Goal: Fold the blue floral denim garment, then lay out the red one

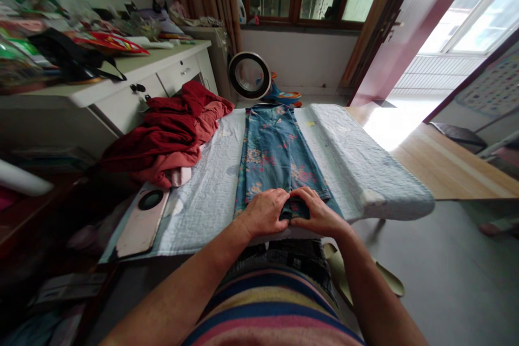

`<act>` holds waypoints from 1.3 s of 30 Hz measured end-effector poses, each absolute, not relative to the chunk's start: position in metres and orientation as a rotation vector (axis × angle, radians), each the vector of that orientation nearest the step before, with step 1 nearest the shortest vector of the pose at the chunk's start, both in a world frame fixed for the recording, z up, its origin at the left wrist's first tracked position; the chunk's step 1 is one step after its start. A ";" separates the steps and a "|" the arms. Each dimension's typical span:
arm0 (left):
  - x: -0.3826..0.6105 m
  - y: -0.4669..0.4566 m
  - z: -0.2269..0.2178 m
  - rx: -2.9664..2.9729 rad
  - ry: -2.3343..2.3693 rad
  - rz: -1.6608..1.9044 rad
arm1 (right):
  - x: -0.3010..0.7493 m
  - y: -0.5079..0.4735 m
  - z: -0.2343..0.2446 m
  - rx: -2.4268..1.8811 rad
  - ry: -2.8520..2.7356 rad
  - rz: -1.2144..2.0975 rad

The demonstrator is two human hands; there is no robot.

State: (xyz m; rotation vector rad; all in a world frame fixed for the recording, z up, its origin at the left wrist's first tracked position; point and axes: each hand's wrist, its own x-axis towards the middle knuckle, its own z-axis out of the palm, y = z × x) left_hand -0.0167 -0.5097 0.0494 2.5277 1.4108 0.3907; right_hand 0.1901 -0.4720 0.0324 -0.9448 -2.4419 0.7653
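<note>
A pair of blue floral jeans lies folded lengthwise on a pale quilted cloth, one layer lying over another near me. My left hand is at the near end of the jeans, its fingers bent over the fabric and the thumb below. Close beside it, my right hand curves inward the same way, fingertips almost meeting the left ones. Both hands are closed on the denim; a small dark fold shows between them. The fingertips are partly hidden against the cloth.
A heap of red clothes lies on the cloth's left side, with a pale phone nearer me. A cluttered white desk stands at left. Behind are a round fan-like object and blue-orange shoes. Slippers lie on the floor at right.
</note>
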 end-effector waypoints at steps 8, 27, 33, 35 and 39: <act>-0.015 -0.509 0.058 2.498 1.526 0.388 | 0.183 -0.474 0.028 -1.002 -2.437 0.645; -0.021 -0.510 0.047 2.476 1.433 0.410 | 0.188 -0.474 0.035 -0.948 -2.324 0.809; -0.022 -0.508 0.043 2.505 1.426 0.413 | 0.188 -0.472 0.028 -0.986 -2.328 0.818; -0.022 -0.507 0.042 2.506 1.408 0.433 | 0.189 -0.472 0.028 -0.996 -2.349 0.803; -0.025 -0.501 0.040 2.472 1.362 0.479 | 0.189 -0.475 0.030 -1.000 -2.446 0.720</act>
